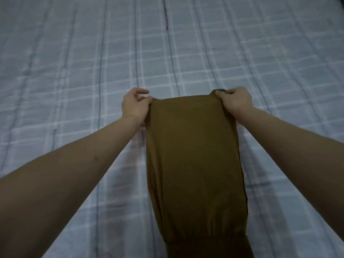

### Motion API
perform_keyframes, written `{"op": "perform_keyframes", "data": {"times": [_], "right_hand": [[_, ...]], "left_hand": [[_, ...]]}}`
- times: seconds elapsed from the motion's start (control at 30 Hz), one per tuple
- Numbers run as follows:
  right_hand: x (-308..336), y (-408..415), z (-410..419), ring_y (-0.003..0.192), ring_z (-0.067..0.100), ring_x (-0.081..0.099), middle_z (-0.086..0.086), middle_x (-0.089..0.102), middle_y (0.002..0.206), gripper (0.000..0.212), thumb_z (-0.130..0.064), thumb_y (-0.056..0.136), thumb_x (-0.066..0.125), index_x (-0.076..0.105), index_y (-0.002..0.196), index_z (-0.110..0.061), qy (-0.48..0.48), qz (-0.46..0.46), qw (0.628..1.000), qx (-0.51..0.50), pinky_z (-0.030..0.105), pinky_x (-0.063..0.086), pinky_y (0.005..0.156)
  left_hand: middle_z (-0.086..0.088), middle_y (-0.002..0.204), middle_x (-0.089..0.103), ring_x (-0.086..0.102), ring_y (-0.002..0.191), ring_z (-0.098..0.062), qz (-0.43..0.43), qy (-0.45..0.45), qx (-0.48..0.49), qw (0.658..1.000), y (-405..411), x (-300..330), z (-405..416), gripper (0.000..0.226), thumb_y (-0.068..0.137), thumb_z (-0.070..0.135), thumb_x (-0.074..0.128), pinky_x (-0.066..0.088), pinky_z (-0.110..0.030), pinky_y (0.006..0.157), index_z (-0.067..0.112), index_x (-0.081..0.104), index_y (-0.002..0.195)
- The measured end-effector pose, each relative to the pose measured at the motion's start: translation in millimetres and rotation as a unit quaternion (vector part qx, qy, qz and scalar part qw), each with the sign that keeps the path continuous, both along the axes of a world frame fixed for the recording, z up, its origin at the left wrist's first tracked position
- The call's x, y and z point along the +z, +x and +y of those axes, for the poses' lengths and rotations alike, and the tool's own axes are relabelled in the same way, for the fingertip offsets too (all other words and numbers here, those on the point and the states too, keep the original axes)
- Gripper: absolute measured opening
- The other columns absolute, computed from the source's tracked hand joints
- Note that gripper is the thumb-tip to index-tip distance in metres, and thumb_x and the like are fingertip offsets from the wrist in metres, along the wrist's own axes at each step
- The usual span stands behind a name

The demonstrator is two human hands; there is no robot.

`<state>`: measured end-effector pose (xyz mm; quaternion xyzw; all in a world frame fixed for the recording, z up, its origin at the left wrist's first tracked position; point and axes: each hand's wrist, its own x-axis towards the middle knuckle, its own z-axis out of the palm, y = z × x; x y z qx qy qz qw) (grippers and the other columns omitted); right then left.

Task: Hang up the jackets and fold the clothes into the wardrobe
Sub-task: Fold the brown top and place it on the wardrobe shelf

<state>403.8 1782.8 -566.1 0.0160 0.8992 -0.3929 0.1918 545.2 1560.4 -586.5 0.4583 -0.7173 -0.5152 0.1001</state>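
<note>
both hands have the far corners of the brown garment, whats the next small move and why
Probably lower the far edge flat onto the bed. The left hand and right hand each pinch a far corner of the brown garment, stretched out over the plaid bedsheet and not yet folded.

Both arms outstretched, hands [135, 104] [235, 100] pinching.

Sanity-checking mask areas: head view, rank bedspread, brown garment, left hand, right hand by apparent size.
1. bedspread, fills most of the frame
2. brown garment
3. left hand and right hand: look alike, not ranked; each grips a far corner of the garment.
</note>
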Motion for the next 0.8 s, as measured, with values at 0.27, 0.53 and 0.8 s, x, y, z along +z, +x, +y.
{"op": "perform_keyframes", "data": {"times": [0.27, 0.53, 0.8], "right_hand": [[-15, 28, -18, 0.122, 0.023, 0.045, 0.009, 0.049, 0.132, 0.038, -0.027, 0.098, 0.042, 0.047, 0.132, -0.011, -0.024, 0.337, 0.938, 0.081, 0.035, 0.036, 0.103], [-63, 36, 5, 0.147, 0.021, 0.014, 0.004, 0.017, 0.16, 0.057, -0.046, 0.099, 0.029, 0.027, 0.151, -0.023, 0.193, 0.299, 0.879, 0.318, 0.049, 0.004, 0.118], [-67, 58, 24, 0.148, 0.018, 0.013, 0.0, 0.018, 0.16, 0.057, -0.047, 0.098, 0.028, 0.029, 0.15, -0.026, 0.136, 0.259, 0.882, 0.371, 0.048, 0.008, 0.119]], "left_hand": [[-0.006, 0.125, 0.044, 0.041, 0.117, -0.025, -0.002, -0.273, 0.005, 0.962, 4, 1, 41, 0.038, 0.088, 0.026, 0.055, 0.036, -0.038, 0.1, 0.019, 0.046, 0.124], [-0.01, 0.137, 0.036, 0.032, 0.126, -0.033, -0.164, -0.347, -0.131, 0.914, 21, -50, 41, 0.033, 0.095, 0.044, 0.042, 0.021, -0.047, 0.104, 0.03, 0.049, 0.124], [-0.007, 0.162, 0.008, 0.005, 0.15, -0.025, -0.006, -0.438, -0.347, 0.83, 62, -21, 88, 0.058, 0.099, 0.038, 0.032, 0.009, -0.053, 0.119, 0.024, 0.021, 0.154]]}}
